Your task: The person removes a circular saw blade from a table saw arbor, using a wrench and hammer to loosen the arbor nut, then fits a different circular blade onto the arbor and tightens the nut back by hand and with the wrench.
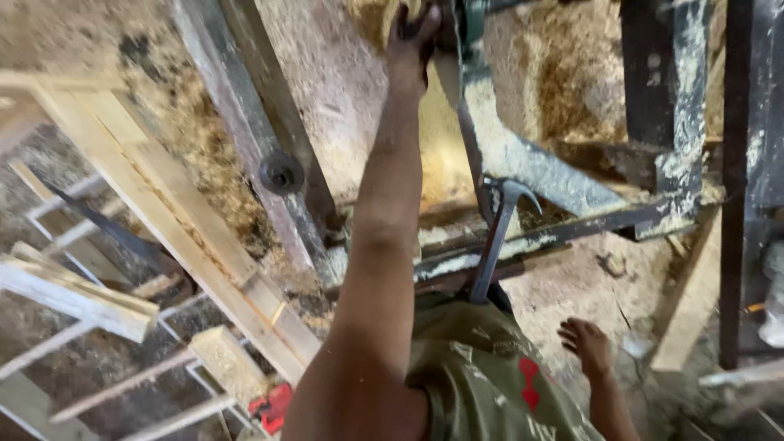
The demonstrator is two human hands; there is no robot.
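A clump of sawdust (371, 18) sits at the top edge of the view, on the dusty bed of a dark metal machine frame (523, 167), and the left hand (414, 37) reaches far forward with its fingers closed over that clump. The right hand (586, 345) hangs low beside the body, fingers loosely spread, holding nothing. A claw hammer (498, 233) leans against the frame's lower rail, head up, just in front of the olive shirt (482, 376). Pale wooden planks (163, 212) lie to the left on the sawdust-strewn floor.
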